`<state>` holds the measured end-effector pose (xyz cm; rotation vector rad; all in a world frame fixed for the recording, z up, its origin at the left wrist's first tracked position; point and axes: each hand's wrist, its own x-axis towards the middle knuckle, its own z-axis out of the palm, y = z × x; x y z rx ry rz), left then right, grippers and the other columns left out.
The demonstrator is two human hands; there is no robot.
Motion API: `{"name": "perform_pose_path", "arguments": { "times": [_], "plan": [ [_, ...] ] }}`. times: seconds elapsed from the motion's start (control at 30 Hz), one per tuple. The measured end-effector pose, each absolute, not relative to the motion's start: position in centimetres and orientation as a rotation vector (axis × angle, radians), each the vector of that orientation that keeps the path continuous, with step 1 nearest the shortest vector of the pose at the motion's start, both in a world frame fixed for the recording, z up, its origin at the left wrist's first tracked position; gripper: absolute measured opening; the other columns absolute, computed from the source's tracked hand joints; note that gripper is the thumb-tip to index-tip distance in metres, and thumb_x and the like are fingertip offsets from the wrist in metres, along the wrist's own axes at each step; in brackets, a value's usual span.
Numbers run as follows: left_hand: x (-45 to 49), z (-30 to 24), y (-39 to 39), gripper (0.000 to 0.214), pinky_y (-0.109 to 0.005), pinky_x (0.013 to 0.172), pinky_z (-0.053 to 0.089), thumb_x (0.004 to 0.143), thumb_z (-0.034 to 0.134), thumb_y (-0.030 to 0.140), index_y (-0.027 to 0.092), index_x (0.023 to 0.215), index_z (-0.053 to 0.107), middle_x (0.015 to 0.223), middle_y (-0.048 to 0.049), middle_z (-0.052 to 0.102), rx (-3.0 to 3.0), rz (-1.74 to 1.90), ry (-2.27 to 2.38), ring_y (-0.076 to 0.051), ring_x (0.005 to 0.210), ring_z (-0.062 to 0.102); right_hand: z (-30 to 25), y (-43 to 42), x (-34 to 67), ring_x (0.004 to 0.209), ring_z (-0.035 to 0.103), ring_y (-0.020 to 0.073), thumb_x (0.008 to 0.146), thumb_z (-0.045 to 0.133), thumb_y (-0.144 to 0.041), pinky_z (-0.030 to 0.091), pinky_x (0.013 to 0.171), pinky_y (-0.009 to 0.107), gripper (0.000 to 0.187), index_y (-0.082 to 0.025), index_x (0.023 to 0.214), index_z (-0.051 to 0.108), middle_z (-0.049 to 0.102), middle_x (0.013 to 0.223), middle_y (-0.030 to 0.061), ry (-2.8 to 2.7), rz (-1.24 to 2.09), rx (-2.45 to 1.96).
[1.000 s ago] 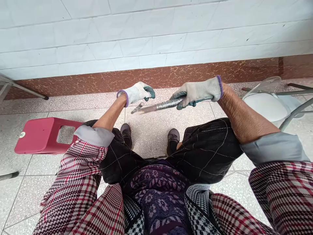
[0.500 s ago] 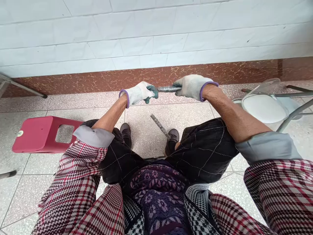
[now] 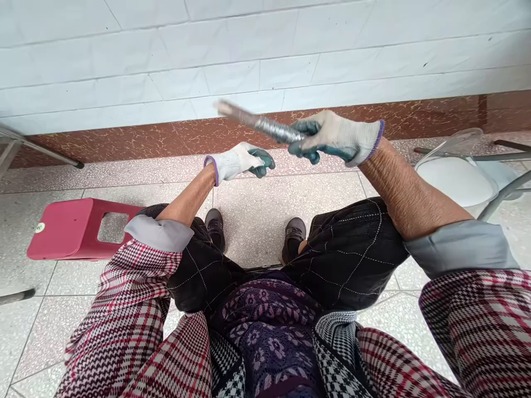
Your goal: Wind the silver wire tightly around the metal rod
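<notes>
On my view, the dark trousers (image 3: 348,254) are nearest. Past them, the left hand (image 3: 244,161) has its gloved fingers curled; I cannot tell if they hold something. The right hand (image 3: 313,138) has its fingers closed around one end of the stick (image 3: 274,128), which slants in the air, its free end blurred before the wall (image 3: 166,44).

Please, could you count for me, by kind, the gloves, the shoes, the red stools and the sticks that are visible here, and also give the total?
Gloves, left glove and right glove: 2
Shoes, left shoe and right shoe: 2
Red stool: 1
Stick with silvery band: 1
Total: 6
</notes>
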<state>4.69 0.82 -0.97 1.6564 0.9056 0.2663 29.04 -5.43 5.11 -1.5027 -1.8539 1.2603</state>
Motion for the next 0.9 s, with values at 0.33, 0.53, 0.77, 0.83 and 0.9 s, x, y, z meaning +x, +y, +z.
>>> {"name": "perform_pose_path", "arguments": {
  "times": [0.33,0.53,0.77,0.83,0.9],
  "plan": [
    [6.3,-1.0,-0.5,0.028,-0.027,0.076,0.053,0.079,0.069,0.003,0.013,0.1,0.084,0.08,-0.0063,0.077,1.587,0.242,0.88,-0.015,0.076,0.068,5.9,-5.2,26.8,0.067,0.054,0.0186,0.091,0.069,-0.038,0.054,0.059,0.035,0.029,-0.025,0.117,0.071,0.065,0.088,0.0057,-1.575,1.114,-1.593],
    [6.4,-1.6,-0.1,0.027,-0.029,0.075,0.052,0.08,0.064,0.001,0.012,0.097,0.082,0.073,-0.0033,0.071,1.53,0.299,0.889,-0.014,0.069,0.065,6.2,-4.9,26.0,0.069,0.058,0.0196,0.095,0.07,-0.045,0.052,0.061,0.034,0.024,-0.027,0.111,0.069,0.066,0.089,0.0046,-1.624,1.06,-1.531],
    [4.5,0.2,0.9,0.023,-0.029,0.065,0.045,0.083,0.06,0.002,0.009,0.093,0.079,0.069,-0.004,0.067,1.611,0.336,1.023,-0.012,0.061,0.057,3.6,-2.4,28.5,0.09,0.067,0.0297,0.093,0.07,-0.035,0.05,0.079,0.042,0.032,-0.023,0.122,0.074,0.071,0.093,0.0096,-2.208,0.316,-2.227],
    [4.1,0.4,1.8,0.021,-0.028,0.063,0.043,0.083,0.058,0.001,0.011,0.085,0.076,0.071,-0.0036,0.067,1.649,0.414,1.086,-0.011,0.06,0.055,2.7,-2.6,29.2,0.089,0.068,0.0308,0.086,0.075,-0.029,0.05,0.081,0.044,0.025,-0.023,0.111,0.078,0.068,0.083,0.0071,-2.309,0.409,-2.257],
    [3.8,0.3,2.8,0.02,-0.027,0.06,0.042,0.082,0.059,0.002,0.013,0.08,0.075,0.072,-0.0029,0.067,1.71,0.452,1.098,-0.011,0.059,0.053,2.0,-3.0,29.7,0.082,0.067,0.0284,0.08,0.08,-0.025,0.051,0.078,0.043,0.017,-0.023,0.096,0.079,0.061,0.066,0.0027,-2.352,0.646,-2.113]
  ]
}}
